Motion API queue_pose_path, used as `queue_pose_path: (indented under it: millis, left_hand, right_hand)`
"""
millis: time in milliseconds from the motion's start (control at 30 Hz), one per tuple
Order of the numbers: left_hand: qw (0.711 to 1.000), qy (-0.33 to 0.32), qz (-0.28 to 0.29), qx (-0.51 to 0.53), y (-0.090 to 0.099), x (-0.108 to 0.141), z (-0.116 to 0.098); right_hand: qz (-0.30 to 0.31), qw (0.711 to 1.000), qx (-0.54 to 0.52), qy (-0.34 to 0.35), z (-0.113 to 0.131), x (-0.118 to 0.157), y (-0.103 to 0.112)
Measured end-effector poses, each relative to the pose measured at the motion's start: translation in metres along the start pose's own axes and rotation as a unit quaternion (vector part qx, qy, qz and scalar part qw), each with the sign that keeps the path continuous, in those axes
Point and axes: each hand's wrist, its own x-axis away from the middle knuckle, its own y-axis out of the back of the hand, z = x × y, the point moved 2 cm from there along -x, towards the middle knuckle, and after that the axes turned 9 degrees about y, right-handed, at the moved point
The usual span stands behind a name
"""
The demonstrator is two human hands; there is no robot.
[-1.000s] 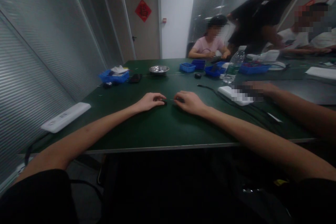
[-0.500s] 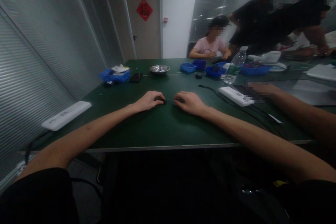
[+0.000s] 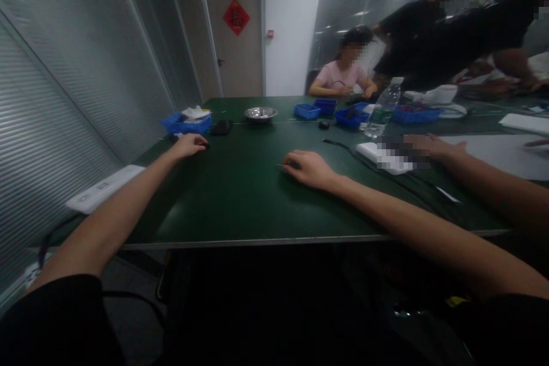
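Quick count of what was on the desk (image 3: 257, 206): five blue bins, one (image 3: 187, 124) near the left edge and four in a loose row along the far side ( (image 3: 307, 110), (image 3: 325, 105), (image 3: 348, 117), (image 3: 414, 113)). One metal bowl (image 3: 261, 113), one water bottle (image 3: 383, 107), and two white power strips, one (image 3: 102, 189) at the left edge, one (image 3: 383, 156) toward the right.

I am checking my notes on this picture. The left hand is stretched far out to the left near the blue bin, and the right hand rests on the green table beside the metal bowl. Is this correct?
Not quite. The head view shows the right hand at mid-table, well short of the metal bowl, which sits far back. The left hand does reach out near the blue bin on the green table.
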Motion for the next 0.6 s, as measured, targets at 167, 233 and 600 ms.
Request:
queue_pose_path:
  millis: [167, 233, 600]
  left_hand:
    - [0.996, 0.082, -0.025, -0.029, 0.027, -0.004, 0.055]
    - [0.994, 0.094, -0.03, -0.036, 0.032, -0.004, 0.065]
    - [0.994, 0.068, -0.067, -0.048, 0.028, -0.001, 0.07]
  right_hand:
    - [0.002, 1.0, -0.004, 0.004, 0.0, 0.0, -0.001]
    - [0.003, 1.0, -0.005, 0.004, 0.001, 0.0, 0.0]
    - [0.008, 1.0, -0.008, 0.008, 0.003, -0.001, 0.003]
